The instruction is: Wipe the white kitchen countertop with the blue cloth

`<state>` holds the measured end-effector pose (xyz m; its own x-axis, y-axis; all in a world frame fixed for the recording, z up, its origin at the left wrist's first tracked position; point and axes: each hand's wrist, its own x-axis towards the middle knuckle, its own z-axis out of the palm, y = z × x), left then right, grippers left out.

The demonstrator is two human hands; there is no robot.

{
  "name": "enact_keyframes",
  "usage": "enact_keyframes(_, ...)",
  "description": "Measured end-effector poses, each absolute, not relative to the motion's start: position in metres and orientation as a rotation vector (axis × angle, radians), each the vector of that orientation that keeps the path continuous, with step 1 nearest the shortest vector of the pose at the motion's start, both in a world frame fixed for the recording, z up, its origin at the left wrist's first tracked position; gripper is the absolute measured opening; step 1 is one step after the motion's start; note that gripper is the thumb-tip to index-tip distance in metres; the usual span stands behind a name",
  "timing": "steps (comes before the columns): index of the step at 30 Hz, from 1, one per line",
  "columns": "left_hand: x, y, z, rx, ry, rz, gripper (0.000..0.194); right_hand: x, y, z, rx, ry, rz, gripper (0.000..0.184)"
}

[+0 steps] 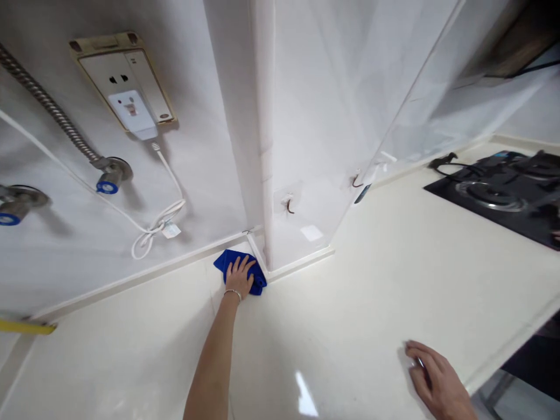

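A bunched blue cloth (261, 279) lies on the pale countertop (359, 286), in the inner corner where the back wall meets the base of a projecting white column. My left hand (238, 276) presses down on the cloth, fingers bent over it and somewhat apart; a thin bracelet circles that wrist. At the lower right, my right hand (437, 376) rests near the counter's front edge with its fingers curled in. A small shiny spot shows at those fingers, perhaps a ring. I see no object held there.
A black gas stove (476, 201) is set into the counter at the right. On the left wall are an outlet with a white plug (132, 111), a looped white cord (153, 230) and a valve (111, 175). A hook (290, 205) sticks out from the column. A yellow pipe (26, 326) lies far left.
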<state>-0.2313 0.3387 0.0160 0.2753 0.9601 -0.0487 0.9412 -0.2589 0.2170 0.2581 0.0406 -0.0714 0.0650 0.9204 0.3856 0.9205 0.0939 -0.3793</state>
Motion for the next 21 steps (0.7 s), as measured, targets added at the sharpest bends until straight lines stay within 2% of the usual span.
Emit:
enact_keyframes(8, -0.232, 0.387, 0.015, 2.226, 1.909, 0.126, 0.055, 0.259, 0.04, -0.072, -1.834, -1.815, 0.004, 0.023)
enact_keyframes(17, -0.199, 0.41, 0.023, 1.945, 2.271, 0.174, 0.058, 0.259, 0.041, -0.072, -1.846, -1.826, 0.013, 0.023)
enact_keyframes(21, -0.198, 0.411, 0.036, 1.919, 2.278, 0.169, 0.058, 0.253, 0.046, -0.061, -1.852, -1.816, 0.032, 0.022)
